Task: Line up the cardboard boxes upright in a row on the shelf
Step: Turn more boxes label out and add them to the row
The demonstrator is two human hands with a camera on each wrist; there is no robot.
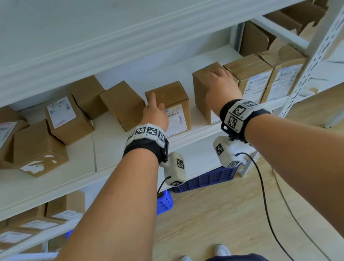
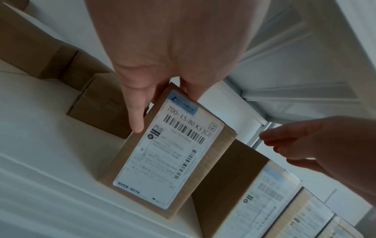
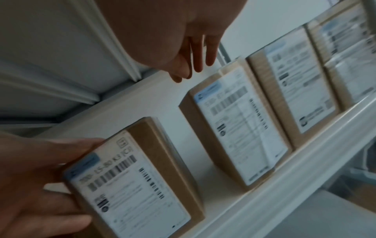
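Brown cardboard boxes stand on a white shelf (image 1: 112, 144). My left hand (image 1: 156, 112) grips an upright box with a white barcode label (image 1: 172, 94) at its top left corner. In the left wrist view the thumb (image 2: 136, 119) lies along the labelled box's (image 2: 173, 153) left edge, with the fingers over its top. A gap to the right, my right hand (image 1: 220, 86) reaches over the top of another upright box (image 1: 203, 98), fingers stretched out (image 3: 195, 64); whether they touch it I cannot tell. Two more labelled boxes (image 1: 252, 77) stand tight against it.
Several loose boxes (image 1: 68, 122) lie tilted and scattered on the shelf's left half, one (image 1: 124, 104) just left of my left hand. The upper shelf board (image 1: 129, 35) hangs low overhead. A perforated post (image 1: 321, 43) stands at the right. A blue crate (image 1: 205, 179) sits below.
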